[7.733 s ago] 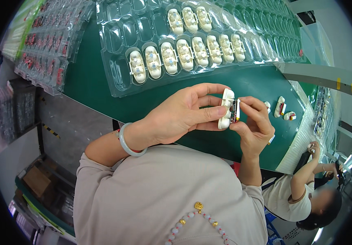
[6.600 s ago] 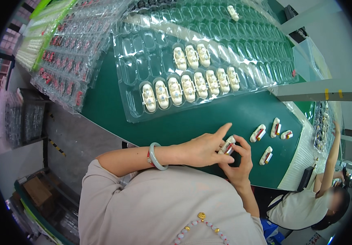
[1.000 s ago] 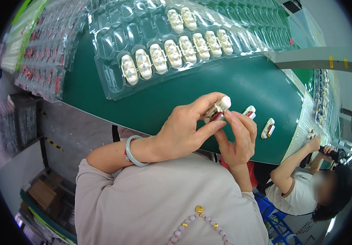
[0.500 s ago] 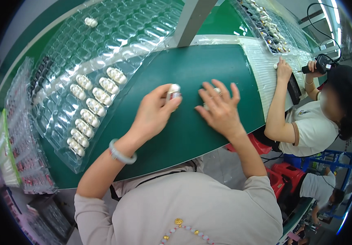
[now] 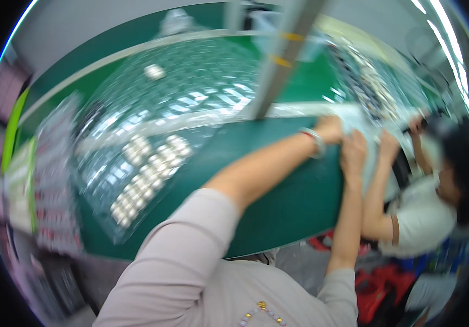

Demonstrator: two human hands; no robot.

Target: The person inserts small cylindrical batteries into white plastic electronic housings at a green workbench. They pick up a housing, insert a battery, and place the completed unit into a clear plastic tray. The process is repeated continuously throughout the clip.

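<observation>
view: we now look further right, picture blurred | left hand (image 5: 330, 128): reaches across to far right edge of green table (image 5: 278, 201) | right hand (image 5: 353, 154): joins it there, touching | small white piece: no longer visible between our fingers

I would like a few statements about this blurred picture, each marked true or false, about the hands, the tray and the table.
1. Both hands are stretched to the far right edge of the green table. True: the left hand and right hand are close together there.
2. The left wrist is bare. False: it wears a bracelet.
3. The clear blister tray holds a group of small white parts. True.
4. The tray is completely filled. False: most pockets look empty.
5. Nobody else is in view. False: a person in a white shirt sits at the right.
</observation>
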